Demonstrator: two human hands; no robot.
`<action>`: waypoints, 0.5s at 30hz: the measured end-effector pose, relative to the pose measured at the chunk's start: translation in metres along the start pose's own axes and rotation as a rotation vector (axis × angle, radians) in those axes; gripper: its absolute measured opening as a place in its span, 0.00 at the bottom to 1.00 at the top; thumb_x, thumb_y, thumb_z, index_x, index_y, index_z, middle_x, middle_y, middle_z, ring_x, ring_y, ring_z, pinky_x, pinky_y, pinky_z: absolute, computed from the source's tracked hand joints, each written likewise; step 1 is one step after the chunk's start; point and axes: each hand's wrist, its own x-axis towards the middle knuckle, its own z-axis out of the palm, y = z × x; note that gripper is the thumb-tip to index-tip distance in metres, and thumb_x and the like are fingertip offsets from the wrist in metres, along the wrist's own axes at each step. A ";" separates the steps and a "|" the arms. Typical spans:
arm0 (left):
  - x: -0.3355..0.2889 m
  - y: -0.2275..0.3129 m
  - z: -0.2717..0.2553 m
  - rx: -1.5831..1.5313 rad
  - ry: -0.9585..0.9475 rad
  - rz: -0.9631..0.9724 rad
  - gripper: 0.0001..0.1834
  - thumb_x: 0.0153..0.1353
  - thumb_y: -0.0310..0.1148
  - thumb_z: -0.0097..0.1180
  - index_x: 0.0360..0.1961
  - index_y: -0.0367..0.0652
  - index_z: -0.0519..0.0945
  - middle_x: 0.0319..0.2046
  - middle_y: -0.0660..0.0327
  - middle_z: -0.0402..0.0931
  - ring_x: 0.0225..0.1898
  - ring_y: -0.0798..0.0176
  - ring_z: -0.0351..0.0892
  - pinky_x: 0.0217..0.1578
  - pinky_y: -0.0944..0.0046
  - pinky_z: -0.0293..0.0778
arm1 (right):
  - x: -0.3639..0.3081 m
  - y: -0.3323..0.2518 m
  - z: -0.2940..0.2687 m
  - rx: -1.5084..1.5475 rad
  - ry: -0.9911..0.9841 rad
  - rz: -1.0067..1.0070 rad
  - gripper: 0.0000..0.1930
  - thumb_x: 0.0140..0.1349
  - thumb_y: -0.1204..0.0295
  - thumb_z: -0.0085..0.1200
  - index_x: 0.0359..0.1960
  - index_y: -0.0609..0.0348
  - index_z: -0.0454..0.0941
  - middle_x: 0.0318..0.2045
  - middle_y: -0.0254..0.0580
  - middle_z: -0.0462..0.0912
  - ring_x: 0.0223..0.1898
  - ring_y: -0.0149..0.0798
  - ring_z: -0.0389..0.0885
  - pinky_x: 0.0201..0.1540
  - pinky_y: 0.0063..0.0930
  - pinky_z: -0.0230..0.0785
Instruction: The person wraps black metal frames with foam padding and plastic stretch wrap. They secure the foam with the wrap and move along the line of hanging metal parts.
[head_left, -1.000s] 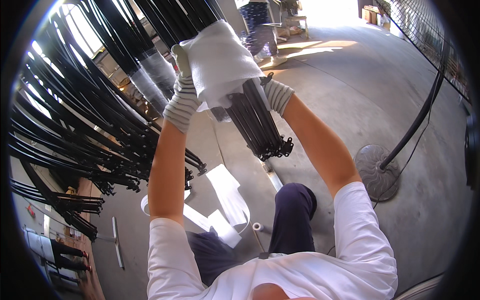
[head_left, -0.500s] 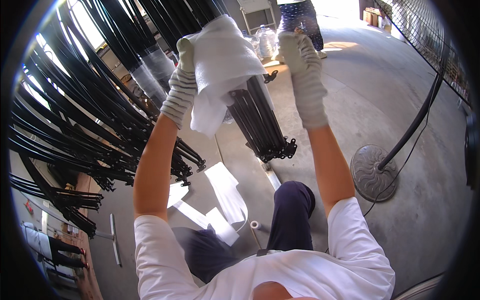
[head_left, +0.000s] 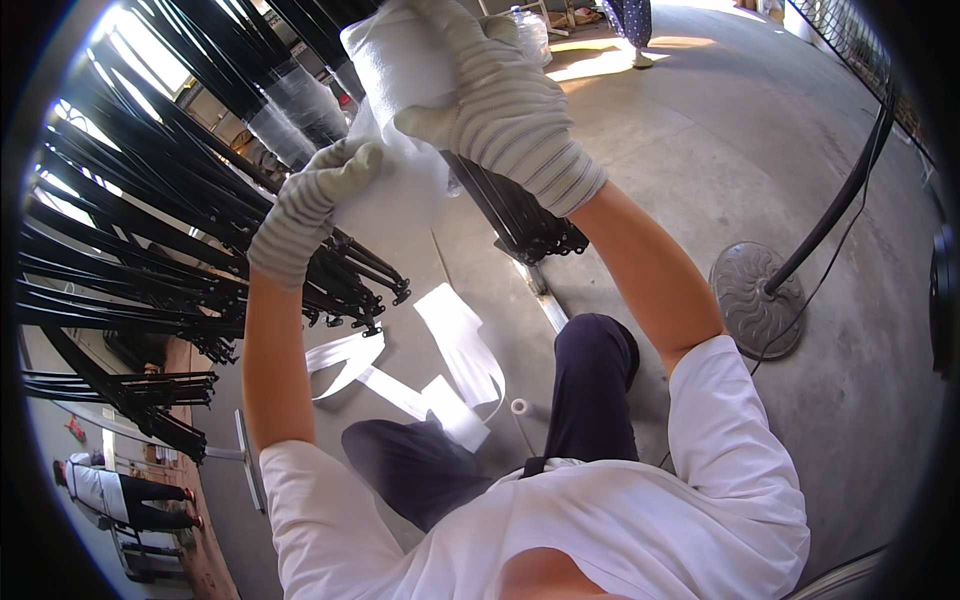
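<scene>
A bundle of black metal tubes (head_left: 512,215) stands in front of me, its upper part covered by a white foam sheet (head_left: 400,75). My right hand (head_left: 515,120), in a striped knit glove, curves around the covered part, thumb and fingers pressing on the foam. Lower and to the left, my left hand (head_left: 305,215), gloved alike, has its fingers closed at the loose, hanging part of the sheet. The fingertips of both hands are partly hidden. Hinge-like brackets show at the bundle's lower end.
Many black tube bundles (head_left: 150,240) lean on the left. White strips (head_left: 460,335) and a small roll (head_left: 520,407) lie on the floor by my knees. A round ornate base (head_left: 757,300) with a pole stands right. People are at the far left (head_left: 125,492) and the back (head_left: 630,20).
My right hand has moved left from beside the bundle onto the foam. My left hand has come down and left, drawing the loose foam with it. The view has shifted slightly.
</scene>
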 end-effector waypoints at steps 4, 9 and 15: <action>-0.002 -0.007 -0.005 -0.229 0.034 0.101 0.10 0.54 0.32 0.52 0.36 0.39 0.74 0.31 0.62 0.74 0.30 0.71 0.73 0.32 0.78 0.72 | 0.003 0.010 0.013 0.071 0.191 -0.018 0.42 0.33 0.52 0.61 0.54 0.37 0.55 0.42 0.50 0.70 0.40 0.47 0.73 0.42 0.36 0.68; 0.003 -0.006 0.008 0.213 0.149 0.177 0.12 0.53 0.32 0.53 0.38 0.40 0.73 0.29 0.68 0.73 0.30 0.77 0.70 0.35 0.78 0.71 | -0.003 0.021 0.011 0.068 0.136 -0.086 0.40 0.36 0.53 0.60 0.54 0.42 0.57 0.37 0.45 0.74 0.37 0.42 0.75 0.41 0.33 0.68; -0.003 -0.021 0.003 0.094 0.048 0.361 0.13 0.54 0.32 0.52 0.41 0.41 0.72 0.32 0.68 0.72 0.33 0.78 0.70 0.37 0.78 0.69 | -0.007 -0.011 0.006 -0.025 0.109 -0.143 0.37 0.37 0.57 0.62 0.53 0.25 0.57 0.58 0.53 0.46 0.59 0.55 0.46 0.58 0.47 0.48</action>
